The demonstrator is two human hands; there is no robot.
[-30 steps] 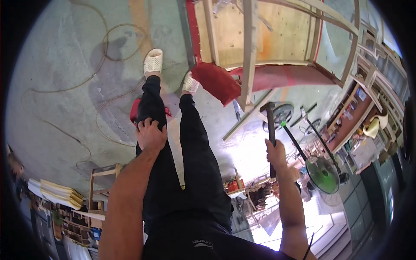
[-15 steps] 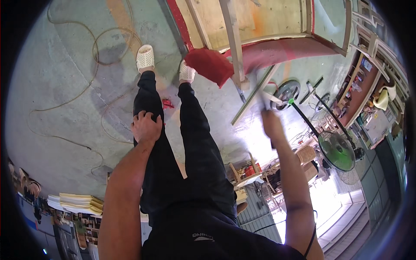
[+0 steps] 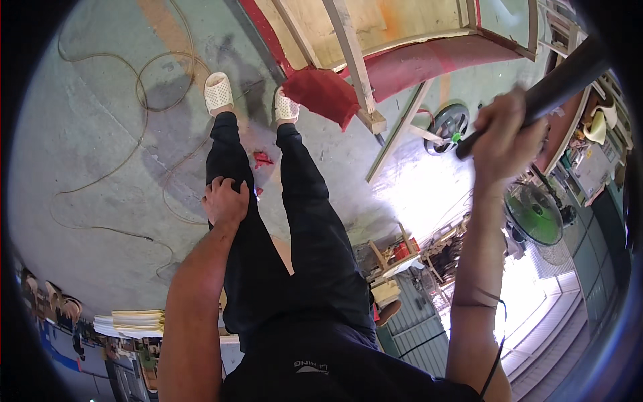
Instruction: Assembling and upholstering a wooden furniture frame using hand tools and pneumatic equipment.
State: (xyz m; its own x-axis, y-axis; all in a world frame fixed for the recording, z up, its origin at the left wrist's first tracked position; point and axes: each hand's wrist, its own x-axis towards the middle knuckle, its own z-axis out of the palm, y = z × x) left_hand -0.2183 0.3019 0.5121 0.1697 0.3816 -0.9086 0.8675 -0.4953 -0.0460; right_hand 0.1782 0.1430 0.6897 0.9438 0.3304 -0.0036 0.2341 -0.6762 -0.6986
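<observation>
My left hand [image 3: 225,201] rests on my left leg in black trousers [image 3: 231,157], its fingers spread and holding nothing. Raised at the right, my right hand [image 3: 506,137] is wrapped round the black handle of a hammer [image 3: 562,80]; motion blurs the fingers, and the hammer's head does not show. Ahead of my feet lies a large wooden frame [image 3: 351,57] with red fabric [image 3: 435,67] along its side. A loose red flap [image 3: 321,97] hangs from the near corner, partly over my right clog [image 3: 287,106].
A thin hose [image 3: 144,127] loops over the floor at the left. Red scraps [image 3: 262,159] lie between my legs. A wooden strip [image 3: 402,134] leans near the frame, beside a black wheel-shaped base [image 3: 447,127]. A green fan [image 3: 534,214] stands at the right.
My right hand has swung up and to the right with the hammer, away from the frame's corner. My left hand stays on my leg; the view has shifted slightly.
</observation>
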